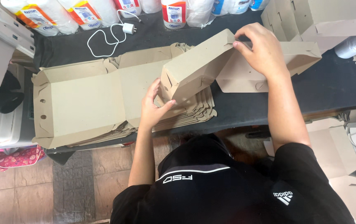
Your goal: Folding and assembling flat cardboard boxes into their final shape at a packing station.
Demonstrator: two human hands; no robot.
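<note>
A brown cardboard box (198,66) is half folded above the black table. My left hand (153,105) presses on its near left corner, thumb and fingers pinching the side wall. My right hand (259,47) grips the far top edge where the flap meets the lid. The lid part (298,56) stretches to the right, lying on the table. Under the box lies a stack of flat cardboard blanks (190,114).
An opened flat box (78,103) with raised side walls lies on the left. A white charger with cable (111,35) and several white plastic bottles (174,12) sit at the table's back. Folded boxes (310,16) stand at the back right. More cardboard (339,149) lies lower right.
</note>
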